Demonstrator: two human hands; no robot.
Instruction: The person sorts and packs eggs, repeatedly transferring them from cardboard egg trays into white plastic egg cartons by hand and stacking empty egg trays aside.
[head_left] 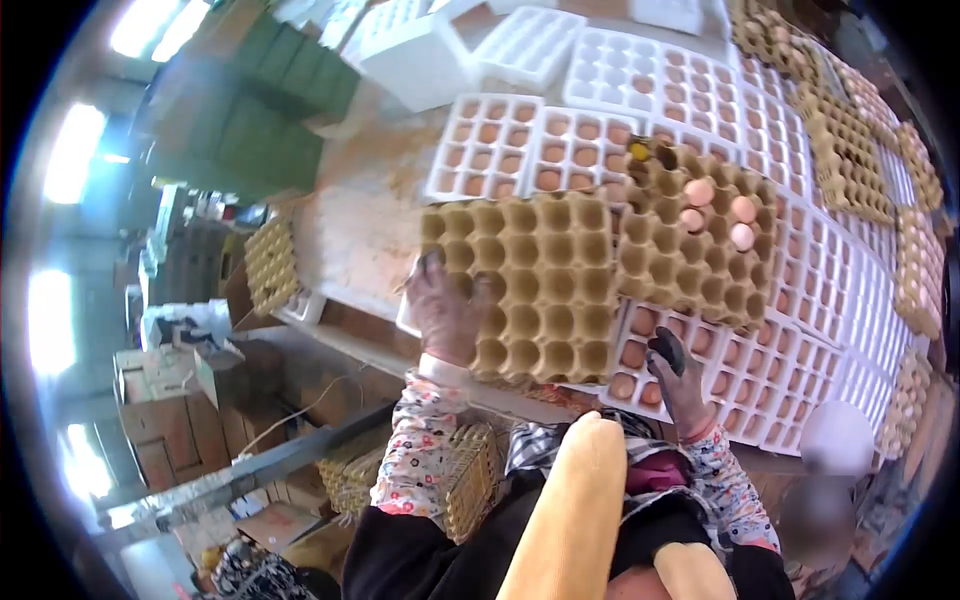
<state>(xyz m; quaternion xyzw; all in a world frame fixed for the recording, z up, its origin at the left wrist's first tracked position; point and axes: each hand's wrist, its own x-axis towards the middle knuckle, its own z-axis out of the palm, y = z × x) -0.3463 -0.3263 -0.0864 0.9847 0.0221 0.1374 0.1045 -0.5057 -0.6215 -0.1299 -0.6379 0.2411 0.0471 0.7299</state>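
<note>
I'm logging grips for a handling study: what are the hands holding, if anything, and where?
The left hand is on the empty cardboard egg tray's left edge; any grip underneath is hidden. The right hand holds nothing visible.

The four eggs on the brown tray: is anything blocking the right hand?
Nothing visible blocks the right hand. Only the white tray and the brown tray's empty cups lie between it and the four eggs.
</note>
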